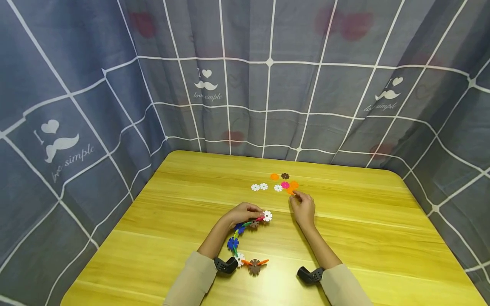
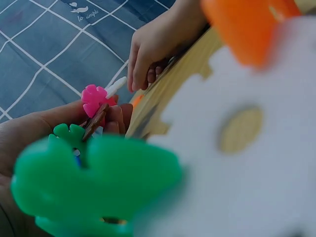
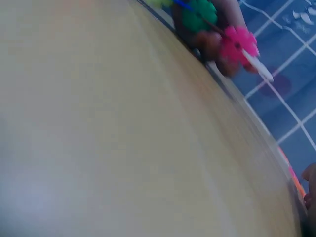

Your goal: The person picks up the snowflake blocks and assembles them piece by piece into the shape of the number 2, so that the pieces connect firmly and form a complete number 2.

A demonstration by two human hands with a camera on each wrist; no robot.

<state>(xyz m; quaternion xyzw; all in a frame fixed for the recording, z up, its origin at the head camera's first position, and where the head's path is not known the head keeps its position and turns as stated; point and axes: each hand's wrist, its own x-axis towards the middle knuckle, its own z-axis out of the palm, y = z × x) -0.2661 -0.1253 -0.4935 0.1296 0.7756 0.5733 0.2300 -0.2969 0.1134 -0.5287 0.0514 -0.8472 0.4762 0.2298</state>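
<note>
On a wood-grained desk, my left hand has its grip pinching the far end of a chain of colourful notched discs, right beside the white disc that tips it, while the rest curves back toward the wearer. My right hand reaches to the loose discs farther out, fingertips at an orange disc, though I cannot tell whether that grip has closed on it. I judge the linking well along: a long run is joined, with white, pink, brown and orange pieces still unattached.
</note>
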